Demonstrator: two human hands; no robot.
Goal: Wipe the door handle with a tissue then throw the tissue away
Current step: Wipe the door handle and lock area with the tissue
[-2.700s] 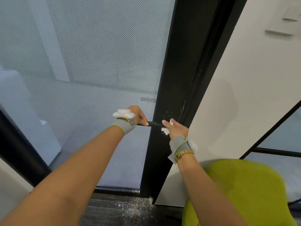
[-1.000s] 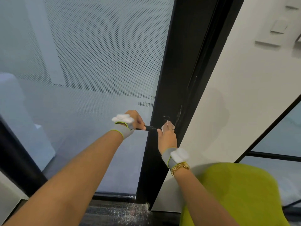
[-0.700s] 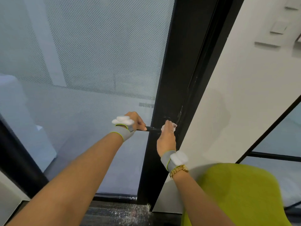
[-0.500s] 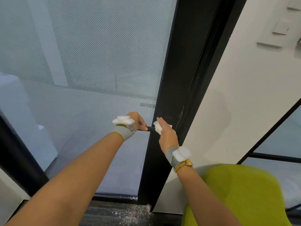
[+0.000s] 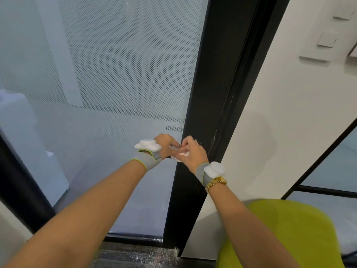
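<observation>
Centrally, right hand point(image 5: 193, 153) fingers curling around white tissue point(image 5: 182, 154), left hand point(image 5: 167, 145) fingers pinching its left edge, door handle point(image 5: 168, 157) mostly hidden beneath.

tissue point(image 5: 183, 154): white
door frame point(image 5: 210, 93): black
glass point(image 5: 125, 64): pale blue-grey, fine dot pattern
wall point(image 5: 280, 113): white
chair point(image 5: 289, 235): lime green
wristbands point(image 5: 147, 161): grey, lime edging
watch point(image 5: 215, 182): gold
floor point(image 5: 135, 256): dark, white specks
</observation>
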